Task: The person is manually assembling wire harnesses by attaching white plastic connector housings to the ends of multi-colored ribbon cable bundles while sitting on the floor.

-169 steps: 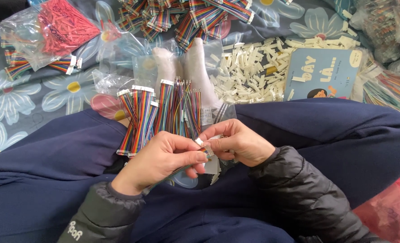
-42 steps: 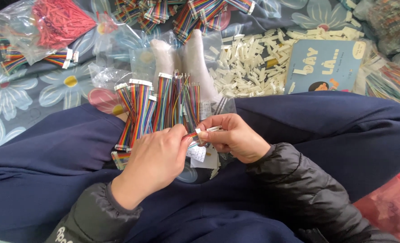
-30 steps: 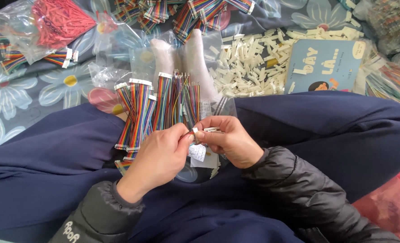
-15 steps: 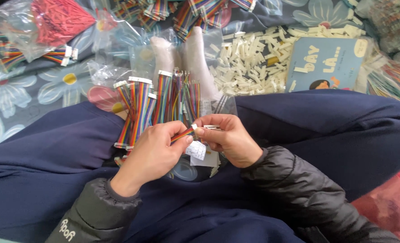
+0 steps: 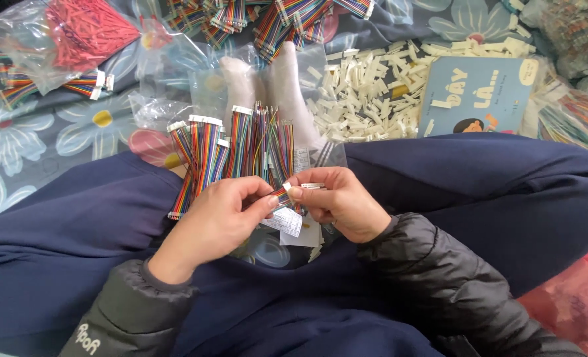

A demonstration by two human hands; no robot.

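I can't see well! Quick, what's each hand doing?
Left hand: shut, pinching the rainbow wire strip.
Right hand: shut, pinching a small white connector.

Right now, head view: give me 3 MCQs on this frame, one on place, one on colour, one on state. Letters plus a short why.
1. Where does the blue book lie?
A. upper right, beside the white connector pile
B. on the person's lap
C. under the red bag

2. What colour are the wires in the clear bag at upper left?
A. green
B. red
C. white

3. What are the hands doing?
A. resting flat on the legs
B. both pinching a small multicoloured cable
C. holding the book

Answers: 1 A, it sits past the right knee by the pile. 2 B, the bag shows red. 3 B, left hand and right hand meet at the cable.
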